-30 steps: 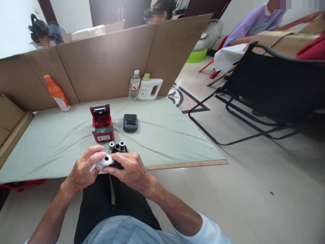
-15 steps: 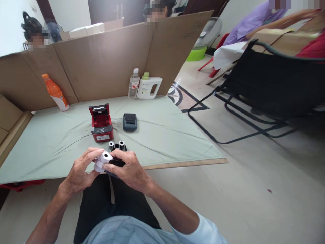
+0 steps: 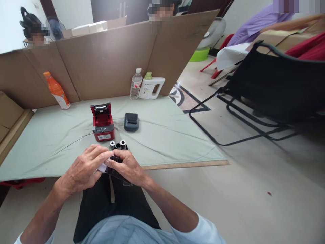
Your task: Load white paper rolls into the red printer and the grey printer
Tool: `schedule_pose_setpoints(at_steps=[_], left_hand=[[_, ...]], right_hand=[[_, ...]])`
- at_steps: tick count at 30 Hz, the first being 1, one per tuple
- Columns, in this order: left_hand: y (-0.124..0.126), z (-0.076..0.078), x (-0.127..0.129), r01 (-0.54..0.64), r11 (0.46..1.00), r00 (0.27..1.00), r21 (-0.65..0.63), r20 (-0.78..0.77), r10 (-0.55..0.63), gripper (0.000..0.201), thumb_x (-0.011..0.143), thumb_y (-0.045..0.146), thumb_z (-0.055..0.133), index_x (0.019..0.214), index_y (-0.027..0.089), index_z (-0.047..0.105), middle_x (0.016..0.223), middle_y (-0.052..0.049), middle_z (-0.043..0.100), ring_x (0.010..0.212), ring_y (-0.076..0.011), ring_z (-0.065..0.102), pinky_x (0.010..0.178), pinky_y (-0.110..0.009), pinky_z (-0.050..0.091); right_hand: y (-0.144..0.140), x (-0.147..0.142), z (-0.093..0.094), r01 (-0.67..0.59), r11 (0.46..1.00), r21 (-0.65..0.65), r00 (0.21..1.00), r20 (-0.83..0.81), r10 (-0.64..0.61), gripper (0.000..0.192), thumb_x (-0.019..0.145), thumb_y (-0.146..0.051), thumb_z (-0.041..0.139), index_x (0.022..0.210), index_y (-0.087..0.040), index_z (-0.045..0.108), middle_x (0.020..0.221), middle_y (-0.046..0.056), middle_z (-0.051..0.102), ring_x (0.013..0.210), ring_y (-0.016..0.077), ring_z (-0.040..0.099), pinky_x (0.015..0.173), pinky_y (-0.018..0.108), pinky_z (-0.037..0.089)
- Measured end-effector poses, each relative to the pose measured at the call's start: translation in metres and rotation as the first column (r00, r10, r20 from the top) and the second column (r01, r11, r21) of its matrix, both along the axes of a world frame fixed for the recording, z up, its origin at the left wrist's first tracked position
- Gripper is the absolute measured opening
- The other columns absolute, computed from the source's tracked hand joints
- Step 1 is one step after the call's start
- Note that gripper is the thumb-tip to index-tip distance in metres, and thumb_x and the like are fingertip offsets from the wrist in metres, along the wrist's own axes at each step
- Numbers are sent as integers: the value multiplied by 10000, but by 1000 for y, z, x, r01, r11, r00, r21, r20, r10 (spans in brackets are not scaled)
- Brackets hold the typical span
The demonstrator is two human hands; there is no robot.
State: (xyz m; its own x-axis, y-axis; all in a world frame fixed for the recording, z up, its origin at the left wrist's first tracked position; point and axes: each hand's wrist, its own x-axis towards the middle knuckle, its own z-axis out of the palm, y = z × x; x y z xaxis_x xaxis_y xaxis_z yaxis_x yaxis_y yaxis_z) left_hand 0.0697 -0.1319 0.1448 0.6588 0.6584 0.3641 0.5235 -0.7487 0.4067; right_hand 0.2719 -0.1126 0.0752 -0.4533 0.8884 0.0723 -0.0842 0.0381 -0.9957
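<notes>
My left hand (image 3: 85, 166) is closed around a white paper roll (image 3: 102, 167) and its fingers cover most of it. My right hand (image 3: 129, 168) presses against the same roll from the other side. A dark, shiny, wrapper-like piece (image 3: 115, 173) hangs under my right fingers, and its exact kind is unclear. Just beyond the hands, several small rolls with dark sides and white ends (image 3: 123, 144) stand at the table's near edge. Behind them sits a red and black label printer (image 3: 103, 130) with its lid raised. A small dark grey device (image 3: 131, 122) lies to its right.
The table (image 3: 162, 135) has a pale green cloth, and a cardboard screen (image 3: 106, 64) stands along its back. An orange bottle (image 3: 58, 91), a clear water bottle (image 3: 136, 84) and a white jug (image 3: 148, 89) lean near it. A black folding chair (image 3: 276, 84) stands right; other people sit beyond.
My left hand has turned over the paper roll, hiding its cored end. The dark piece under my right hand shows more. The view has shifted slightly.
</notes>
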Motion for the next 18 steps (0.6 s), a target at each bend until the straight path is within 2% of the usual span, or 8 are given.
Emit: schedule_pose_setpoints(at_steps=[3, 6, 8, 9, 11, 14, 16, 18], left_hand=[[-2, -11, 2, 15, 990, 978, -140, 208, 15, 537, 841, 66, 655, 1349, 236, 613, 1209, -111, 699, 1143, -263, 645, 1001, -450, 566], [-4, -30, 5, 145, 918, 805, -370, 583, 107, 568, 823, 260, 795, 1350, 235, 587, 1233, -125, 682, 1099, -259, 677, 899, -361, 594], [-4, -35, 6, 219, 859, 702, -464, 686, 192, 620, 820, 341, 811, 1377, 245, 558, 1248, -127, 670, 1073, -250, 690, 844, -325, 594], [-3, -34, 5, 219, 845, 706, -487, 677, 207, 659, 812, 338, 816, 1405, 255, 539, 1255, -123, 667, 1083, -250, 688, 853, -325, 590], [0, -21, 2, 149, 861, 811, -486, 558, 175, 768, 777, 252, 825, 1470, 279, 495, 1266, -106, 666, 1138, -254, 668, 928, -355, 576], [6, 10, -4, 9, 920, 974, -392, 210, 80, 791, 733, 108, 763, 1465, 293, 528, 1270, -75, 678, 1194, -258, 639, 1039, -412, 536], [8, 26, -6, -25, 941, 999, -338, 30, 37, 729, 732, 72, 716, 1417, 280, 580, 1265, -69, 692, 1196, -260, 639, 1068, -433, 522], [8, 32, -6, -22, 950, 999, -311, -40, 10, 733, 733, 85, 724, 1426, 269, 572, 1299, -79, 688, 1214, -269, 634, 1077, -442, 520]], right_hand=[[1, -2, -7, -133, 976, -173, 980, -167, 104, 482, 770, -606, 822, 788, -148, 677, 675, -36, 540, 619, 97, 441, 574, 221, 346], [0, -7, -14, -316, 899, -304, 901, -394, 183, 603, 671, -699, 852, 814, -135, 693, 670, -22, 570, 583, 88, 455, 563, 217, 349], [0, -9, -15, -333, 883, -331, 878, -451, 162, 630, 653, -720, 855, 813, -132, 697, 667, -17, 581, 575, 86, 462, 559, 216, 352], [0, -9, -15, -319, 884, -342, 883, -445, 147, 622, 662, -715, 854, 810, -131, 698, 662, -17, 582, 570, 85, 462, 555, 215, 348], [2, -7, -12, -281, 892, -354, 917, -374, 140, 581, 695, -680, 854, 802, -131, 695, 644, -22, 574, 559, 82, 454, 539, 213, 328], [5, -4, -6, -232, 915, -329, 959, -237, 158, 527, 741, -628, 846, 745, -135, 661, 598, -42, 528, 534, 72, 416, 515, 214, 278], [5, -4, -5, -231, 924, -306, 963, -209, 171, 524, 741, -619, 847, 713, -140, 636, 582, -51, 504, 529, 68, 396, 513, 217, 266], [5, -5, -7, -249, 916, -315, 957, -227, 182, 536, 730, -633, 846, 710, -143, 628, 583, -53, 505, 528, 68, 393, 516, 220, 270]])
